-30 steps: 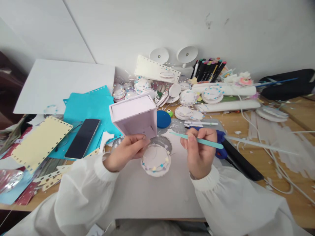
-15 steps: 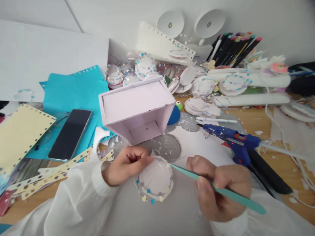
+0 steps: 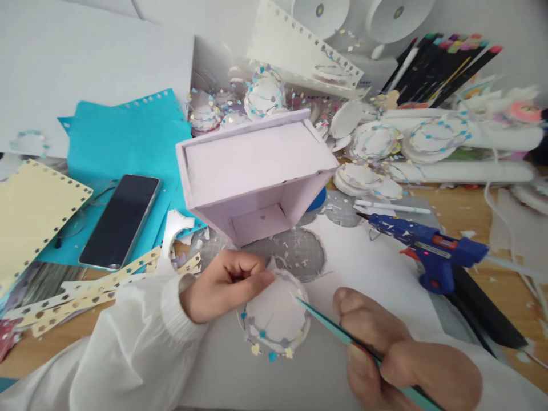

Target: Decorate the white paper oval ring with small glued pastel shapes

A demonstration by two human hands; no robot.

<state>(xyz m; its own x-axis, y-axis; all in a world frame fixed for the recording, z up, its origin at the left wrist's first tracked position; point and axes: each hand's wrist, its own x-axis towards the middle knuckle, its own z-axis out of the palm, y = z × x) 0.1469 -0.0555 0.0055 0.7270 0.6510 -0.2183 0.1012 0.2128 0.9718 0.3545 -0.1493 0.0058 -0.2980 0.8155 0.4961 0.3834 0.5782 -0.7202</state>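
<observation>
Between thumb and fingers, my left hand [image 3: 231,285] pinches the upper left edge of a round white disc [image 3: 280,311]. A string of small blue, purple and yellow pieces runs around the disc's lower rim. My right hand [image 3: 398,348] is closed around teal tweezers [image 3: 327,323], whose pointed tip is over the right part of the disc. Whether the tip touches the disc cannot be told. Behind the disc stands a pale lilac box [image 3: 257,165] with its open side toward me.
A blue glue gun [image 3: 422,242] lies at the right, a phone [image 3: 121,221] on blue sheets [image 3: 128,140] at the left. Decorated discs [image 3: 372,141], marker pens [image 3: 445,71] and two white round lamps [image 3: 398,17] are at the back. Punched strips [image 3: 98,291] lie near my left sleeve.
The view has shifted, so the box looks larger. The tweezers' tip has moved from the disc's right edge to over its face. My left hand keeps its pinch.
</observation>
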